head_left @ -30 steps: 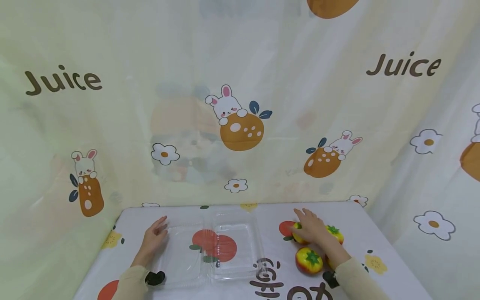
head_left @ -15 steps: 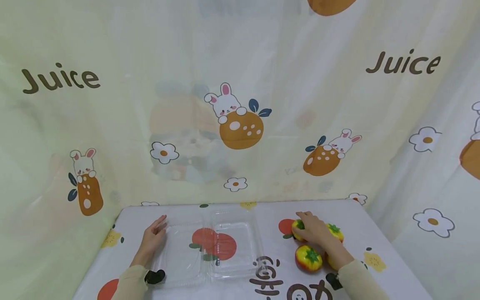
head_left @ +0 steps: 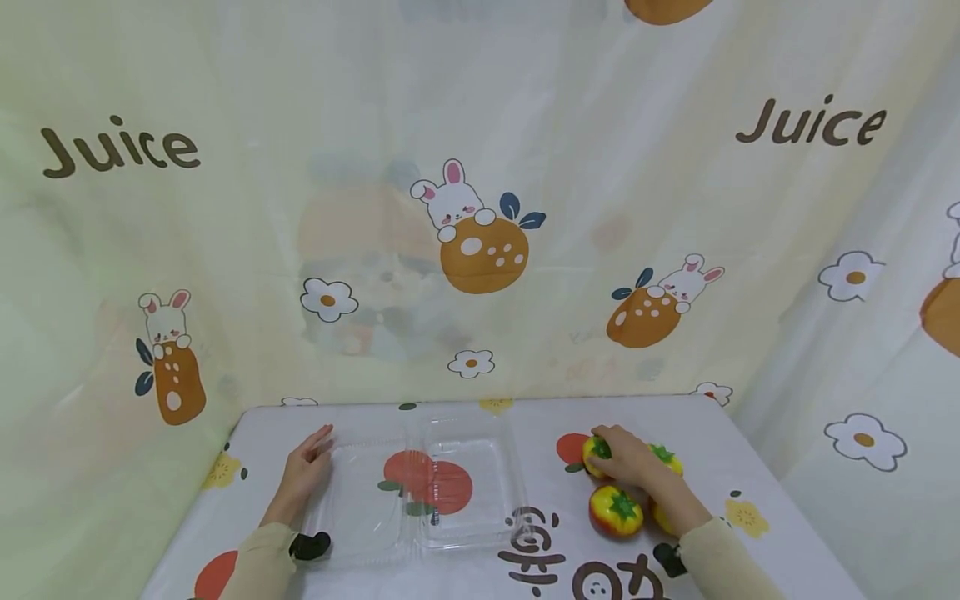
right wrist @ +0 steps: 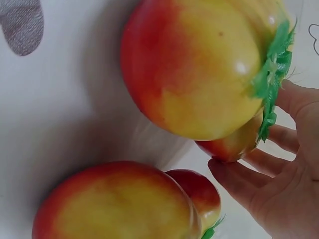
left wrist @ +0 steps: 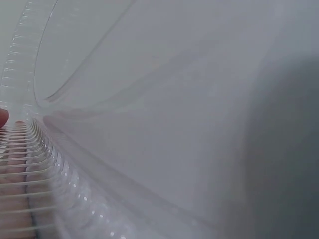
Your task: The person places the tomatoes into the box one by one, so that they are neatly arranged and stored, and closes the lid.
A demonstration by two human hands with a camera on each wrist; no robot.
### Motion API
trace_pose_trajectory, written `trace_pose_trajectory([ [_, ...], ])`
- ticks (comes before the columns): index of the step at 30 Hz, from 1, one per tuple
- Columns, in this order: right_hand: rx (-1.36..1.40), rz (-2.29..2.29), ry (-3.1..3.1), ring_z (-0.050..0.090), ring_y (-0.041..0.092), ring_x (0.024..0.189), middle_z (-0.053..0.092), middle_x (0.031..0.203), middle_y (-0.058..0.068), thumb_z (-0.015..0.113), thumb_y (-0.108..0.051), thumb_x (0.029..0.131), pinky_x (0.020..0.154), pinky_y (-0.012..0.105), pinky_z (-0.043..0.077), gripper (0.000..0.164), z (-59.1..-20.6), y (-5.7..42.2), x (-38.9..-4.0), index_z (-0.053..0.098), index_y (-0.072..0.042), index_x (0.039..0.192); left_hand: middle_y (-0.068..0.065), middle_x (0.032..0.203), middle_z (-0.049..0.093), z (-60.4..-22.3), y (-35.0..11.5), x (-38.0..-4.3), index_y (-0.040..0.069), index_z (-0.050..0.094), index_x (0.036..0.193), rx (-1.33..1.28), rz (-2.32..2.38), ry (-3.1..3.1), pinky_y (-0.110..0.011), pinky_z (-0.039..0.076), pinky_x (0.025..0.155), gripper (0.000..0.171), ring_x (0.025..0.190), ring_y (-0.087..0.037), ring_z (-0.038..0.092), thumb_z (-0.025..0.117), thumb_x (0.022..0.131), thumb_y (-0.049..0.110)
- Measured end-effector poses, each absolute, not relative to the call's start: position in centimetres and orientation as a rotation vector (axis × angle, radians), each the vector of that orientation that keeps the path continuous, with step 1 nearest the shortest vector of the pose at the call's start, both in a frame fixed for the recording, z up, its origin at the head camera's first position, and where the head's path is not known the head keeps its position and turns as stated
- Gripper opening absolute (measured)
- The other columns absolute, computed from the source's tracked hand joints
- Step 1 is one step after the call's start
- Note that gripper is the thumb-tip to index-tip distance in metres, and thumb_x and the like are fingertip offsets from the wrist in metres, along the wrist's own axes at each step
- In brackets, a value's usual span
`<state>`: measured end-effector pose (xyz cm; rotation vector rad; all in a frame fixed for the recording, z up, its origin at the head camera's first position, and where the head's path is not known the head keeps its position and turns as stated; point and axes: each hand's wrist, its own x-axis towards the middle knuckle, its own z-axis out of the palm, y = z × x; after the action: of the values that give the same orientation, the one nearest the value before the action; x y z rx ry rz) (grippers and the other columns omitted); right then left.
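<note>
In the head view my right hand (head_left: 630,454) grips the far left artificial persimmon (head_left: 592,463), red and yellow with a green leafy top. The right wrist view shows fingers curled about that persimmon (right wrist: 232,145), partly hidden behind a nearer persimmon (right wrist: 194,69). Close to the hand sit the front persimmon (head_left: 615,512), a back right persimmon (head_left: 667,458) and another persimmon (head_left: 662,518) half covered by the forearm. My left hand (head_left: 303,467) rests against the left edge of a clear plastic clamshell box (head_left: 367,500), fingers fairly straight; the left wrist view shows fingers through its ridged rim (left wrist: 55,164).
The box lies unfolded on a white printed tablecloth (head_left: 555,492), its two halves side by side. A patterned curtain (head_left: 375,208) hangs behind the table and at both sides. Both wrists carry a small black device (head_left: 310,546).
My right hand has lowered and closed its fingers round the far left persimmon. The left hand and the box have stayed put, while the head view has tilted slightly.
</note>
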<state>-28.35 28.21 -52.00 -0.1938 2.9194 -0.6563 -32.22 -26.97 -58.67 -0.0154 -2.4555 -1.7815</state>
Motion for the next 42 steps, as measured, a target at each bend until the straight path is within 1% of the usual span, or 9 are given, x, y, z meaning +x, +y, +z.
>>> trace_pose_trajectory([
  [6,-0.207,-0.665,2.924,0.054,0.036,0.109,0.056,0.125,0.022,0.070,-0.032,0.090,0.097,0.061,0.042,0.063,-52.5,28.3,-28.1,0.049,0.001,0.140,-0.022,0.153,0.036,-59.4,-26.9,-32.3,-0.005,0.045,0.144,0.024,-1.777,-2.442,-0.009,0.039,0.089,0.048,0.131,-0.040,0.045,0.047,0.096,-0.007],
  [9,-0.178,-0.669,2.916,0.054,0.036,0.109,0.051,0.130,0.024,0.072,-0.031,0.088,0.096,0.062,0.042,0.068,-52.9,28.4,-27.8,0.047,0.001,0.142,-0.022,0.153,0.036,-59.9,-26.5,-32.4,-0.006,0.045,0.144,0.020,-1.790,-2.449,-0.011,0.039,0.092,0.048,0.132,-0.040,0.045,0.047,0.096,-0.007],
  [14,-0.141,-0.656,2.914,0.054,0.035,0.107,0.044,0.134,0.027,0.076,-0.026,0.083,0.094,0.060,0.045,0.074,-53.1,28.5,-27.5,0.044,0.001,0.144,-0.021,0.153,0.037,-60.0,-25.9,-32.5,-0.004,0.046,0.144,0.033,-1.806,-2.451,-0.009,0.036,0.090,0.049,0.132,-0.039,0.045,0.047,0.095,-0.007],
  [20,-0.145,-0.710,2.931,0.054,0.033,0.101,0.047,0.123,0.025,0.074,-0.025,0.082,0.092,0.058,0.047,0.077,-52.0,27.6,-28.1,0.041,0.002,0.146,-0.020,0.154,0.036,-59.3,-26.1,-32.4,-0.002,0.045,0.145,0.035,-1.791,-2.460,-0.006,0.035,0.087,0.049,0.133,-0.038,0.045,0.045,0.096,-0.006],
  [24,-0.136,-0.732,2.941,0.054,0.032,0.102,0.049,0.124,0.021,0.073,-0.030,0.084,0.093,0.057,0.047,0.074,-51.5,26.6,-28.8,0.042,-0.003,0.147,-0.018,0.155,0.035,-59.0,-26.4,-32.4,-0.001,0.044,0.146,0.067,-1.805,-2.467,-0.002,0.032,0.084,0.050,0.135,-0.036,0.044,0.045,0.096,-0.006],
  [27,-0.147,-0.743,2.955,0.054,0.031,0.101,0.051,0.123,0.019,0.072,-0.032,0.085,0.093,0.055,0.048,0.070,-51.4,25.9,-29.3,0.045,-0.005,0.144,-0.019,0.155,0.035,-58.9,-26.6,-32.4,-0.003,0.043,0.146,0.070,-1.818,-2.445,-0.002,0.033,0.084,0.050,0.135,-0.038,0.043,0.044,0.096,-0.007],
  [30,-0.232,-0.718,2.990,0.055,0.031,0.099,0.054,0.120,0.020,0.073,-0.031,0.085,0.091,0.053,0.048,0.067,-51.3,25.4,-29.6,0.048,0.000,0.140,-0.021,0.154,0.035,-59.0,-26.7,-32.5,-0.004,0.044,0.145,0.070,-1.833,-2.425,-0.004,0.035,0.086,0.049,0.135,-0.039,0.042,0.044,0.096,-0.007],
  [35,-0.318,-0.743,3.022,0.056,0.032,0.100,0.055,0.119,0.022,0.073,-0.030,0.086,0.092,0.052,0.048,0.066,-50.5,24.5,-30.2,0.050,0.003,0.138,-0.020,0.154,0.036,-58.9,-26.6,-32.8,-0.004,0.044,0.144,0.084,-1.834,-2.432,-0.003,0.034,0.085,0.048,0.135,-0.038,0.042,0.045,0.096,-0.006],
  [42,-0.411,-0.893,3.040,0.054,0.030,0.102,0.053,0.122,0.020,0.073,-0.031,0.087,0.090,0.049,0.050,0.065,-48.4,21.5,-30.8,0.049,0.000,0.140,-0.020,0.153,0.038,-59.1,-26.8,-33.0,-0.003,0.046,0.144,0.104,-1.823,-2.448,-0.003,0.033,0.082,0.047,0.133,-0.037,0.045,0.047,0.097,-0.005],
])
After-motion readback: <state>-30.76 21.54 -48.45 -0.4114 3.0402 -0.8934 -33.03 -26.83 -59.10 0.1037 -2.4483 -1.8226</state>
